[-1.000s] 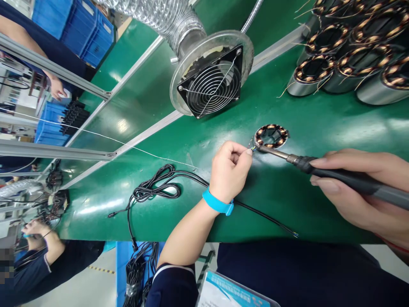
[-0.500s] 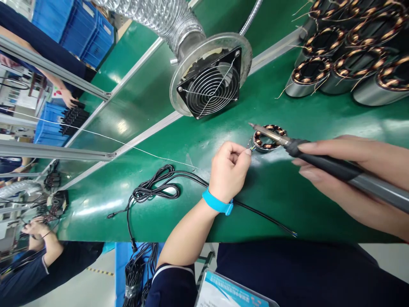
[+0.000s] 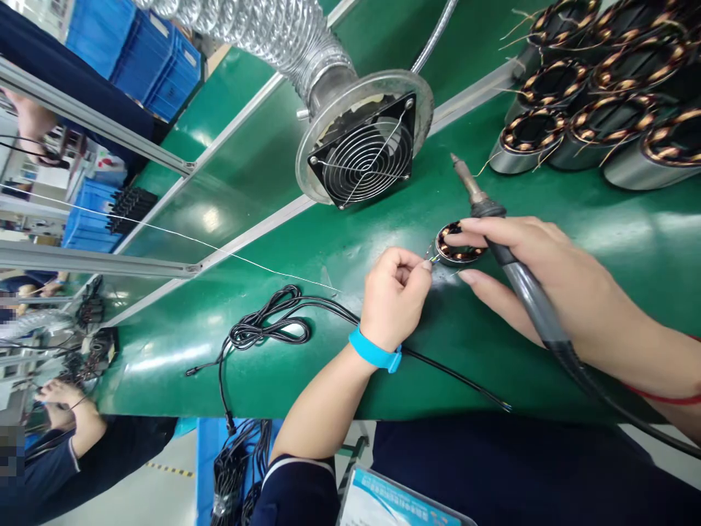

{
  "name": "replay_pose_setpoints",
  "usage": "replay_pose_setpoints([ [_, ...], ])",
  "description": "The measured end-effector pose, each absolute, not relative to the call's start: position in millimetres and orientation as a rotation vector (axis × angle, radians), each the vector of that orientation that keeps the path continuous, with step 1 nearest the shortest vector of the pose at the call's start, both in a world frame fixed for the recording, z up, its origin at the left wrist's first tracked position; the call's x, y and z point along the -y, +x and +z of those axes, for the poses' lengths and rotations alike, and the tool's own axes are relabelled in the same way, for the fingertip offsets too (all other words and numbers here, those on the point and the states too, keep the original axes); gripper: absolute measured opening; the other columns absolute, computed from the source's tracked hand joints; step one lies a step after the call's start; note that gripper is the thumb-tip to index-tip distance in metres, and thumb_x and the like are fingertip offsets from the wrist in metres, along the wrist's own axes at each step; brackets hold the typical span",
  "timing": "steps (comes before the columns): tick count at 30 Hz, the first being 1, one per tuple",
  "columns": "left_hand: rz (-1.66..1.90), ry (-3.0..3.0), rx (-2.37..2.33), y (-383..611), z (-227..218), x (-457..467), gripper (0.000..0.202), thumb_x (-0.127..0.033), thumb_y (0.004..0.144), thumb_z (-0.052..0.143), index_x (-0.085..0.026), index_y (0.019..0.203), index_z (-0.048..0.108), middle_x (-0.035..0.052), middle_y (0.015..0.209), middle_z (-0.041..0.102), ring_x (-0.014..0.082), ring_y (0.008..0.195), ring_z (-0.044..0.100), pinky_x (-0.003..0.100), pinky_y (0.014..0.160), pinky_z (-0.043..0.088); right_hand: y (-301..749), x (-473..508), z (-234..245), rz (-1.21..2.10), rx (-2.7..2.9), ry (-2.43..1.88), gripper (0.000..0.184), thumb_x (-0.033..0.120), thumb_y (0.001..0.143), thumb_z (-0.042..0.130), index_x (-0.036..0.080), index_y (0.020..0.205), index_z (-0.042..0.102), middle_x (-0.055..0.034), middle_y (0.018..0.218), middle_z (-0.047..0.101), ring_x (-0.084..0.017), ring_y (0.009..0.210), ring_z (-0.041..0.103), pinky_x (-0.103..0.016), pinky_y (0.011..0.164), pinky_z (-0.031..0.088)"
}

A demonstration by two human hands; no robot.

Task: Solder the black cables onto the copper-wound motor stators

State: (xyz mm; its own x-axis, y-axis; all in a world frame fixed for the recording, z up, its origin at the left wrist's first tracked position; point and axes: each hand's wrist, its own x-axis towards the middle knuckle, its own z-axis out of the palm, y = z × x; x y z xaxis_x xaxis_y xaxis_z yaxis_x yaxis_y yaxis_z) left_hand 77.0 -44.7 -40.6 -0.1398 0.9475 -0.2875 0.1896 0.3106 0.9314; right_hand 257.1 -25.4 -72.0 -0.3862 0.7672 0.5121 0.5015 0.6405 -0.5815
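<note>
Several wires [image 3: 434, 258] pinched in my left hand [image 3: 397, 292], beside coil ring [image 3: 447, 252] on bench [image 3: 307, 248]; my right hand [image 3: 564, 277] held soldering iron [image 3: 520, 285]. Wires seemed soft, fragile; coil ring stiff, best gripped outside.

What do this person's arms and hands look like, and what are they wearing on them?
Both hands are gloveless. The left hand has a wide, bright blue wristband at its wrist, and that arm has a dark navy, pale-edged sleeve. The right hand has a thin red wrist cord; its sleeve is out of view.
</note>
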Motion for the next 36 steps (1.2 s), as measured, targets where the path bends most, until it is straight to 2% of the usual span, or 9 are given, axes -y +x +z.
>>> replay_pose_setpoints([
  [7,0.944,1.066,-1.544,76,-43,45,0.018,-0.014,0.088,0.067,-0.020,0.075,0.057,-0.0084,0.056,0.047,0.0061,0.048,0.040,0.020,0.048,0.031,256,27,-72,0.461,2.012,-1.051,0.041,0.035,0.106,0.055,0.031,0.147,0.053,-0.0023,0.106,0.077,-0.027,0.101,0.072,-0.043,0.089,0.054],
  [12,0.970,1.139,-1.475,72,-46,49,0.011,-0.016,0.089,0.065,-0.019,0.079,0.061,-0.0059,0.064,0.053,0.0063,0.050,0.046,0.020,0.049,0.036,248,27,-78,0.400,2.052,-1.054,0.039,0.031,0.106,0.054,0.029,0.145,0.052,-0.0026,0.103,0.076,-0.026,0.096,0.072,-0.044,0.090,0.054],
  [14,1.038,1.253,-1.427,68,-49,50,0.010,-0.019,0.091,0.065,-0.019,0.080,0.063,-0.0016,0.077,0.062,0.0080,0.058,0.054,0.022,0.054,0.044,246,28,-77,0.403,2.052,-1.047,0.039,0.030,0.106,0.054,0.029,0.145,0.052,-0.0021,0.101,0.075,-0.025,0.095,0.072,-0.044,0.091,0.054],
  [17,1.135,1.503,-1.387,64,-53,52,0.011,-0.023,0.095,0.065,-0.020,0.084,0.068,0.0067,0.101,0.071,0.0153,0.084,0.068,0.029,0.072,0.056,245,29,-74,0.501,2.011,-1.085,0.037,0.034,0.106,0.054,0.030,0.143,0.054,-0.0023,0.100,0.075,-0.027,0.100,0.072,-0.045,0.095,0.055],
  [19,1.150,1.680,-1.384,62,-56,52,0.013,-0.025,0.098,0.065,-0.021,0.087,0.071,0.0087,0.107,0.073,0.0195,0.097,0.070,0.034,0.083,0.059,244,29,-72,0.563,1.974,-1.090,0.037,0.036,0.105,0.055,0.030,0.141,0.055,-0.0028,0.101,0.075,-0.027,0.104,0.073,-0.045,0.096,0.056],
  [21,1.160,1.829,-1.370,61,-58,53,0.012,-0.024,0.099,0.065,-0.022,0.090,0.072,0.0090,0.107,0.073,0.0208,0.102,0.070,0.037,0.088,0.059,244,29,-72,0.589,1.949,-1.085,0.038,0.036,0.104,0.057,0.029,0.141,0.055,-0.0025,0.101,0.075,-0.027,0.107,0.073,-0.044,0.096,0.057],
  [24,1.184,1.953,-1.345,61,-59,52,0.009,-0.021,0.099,0.064,-0.021,0.092,0.070,0.0094,0.105,0.072,0.0203,0.100,0.069,0.035,0.086,0.058,242,27,-72,0.588,1.941,-1.061,0.039,0.031,0.103,0.059,0.029,0.142,0.054,-0.0012,0.098,0.075,-0.025,0.107,0.073,-0.042,0.095,0.058],
  [28,1.165,1.976,-1.362,60,-59,51,0.013,-0.014,0.095,0.061,-0.021,0.084,0.064,0.0064,0.093,0.069,0.0186,0.092,0.067,0.032,0.081,0.056,246,24,-73,0.529,1.986,-0.989,0.043,0.023,0.103,0.057,0.030,0.145,0.051,-0.0003,0.101,0.075,-0.024,0.104,0.073,-0.041,0.094,0.056],
  [36,1.056,1.559,-1.456,59,-61,46,0.009,-0.012,0.084,0.068,-0.018,0.077,0.067,0.0027,0.087,0.066,0.0101,0.069,0.055,0.023,0.064,0.050,260,12,-77,0.330,2.165,-0.834,0.050,0.019,0.103,0.056,0.029,0.151,0.046,-0.0025,0.102,0.074,-0.026,0.093,0.069,-0.041,0.084,0.052],
])
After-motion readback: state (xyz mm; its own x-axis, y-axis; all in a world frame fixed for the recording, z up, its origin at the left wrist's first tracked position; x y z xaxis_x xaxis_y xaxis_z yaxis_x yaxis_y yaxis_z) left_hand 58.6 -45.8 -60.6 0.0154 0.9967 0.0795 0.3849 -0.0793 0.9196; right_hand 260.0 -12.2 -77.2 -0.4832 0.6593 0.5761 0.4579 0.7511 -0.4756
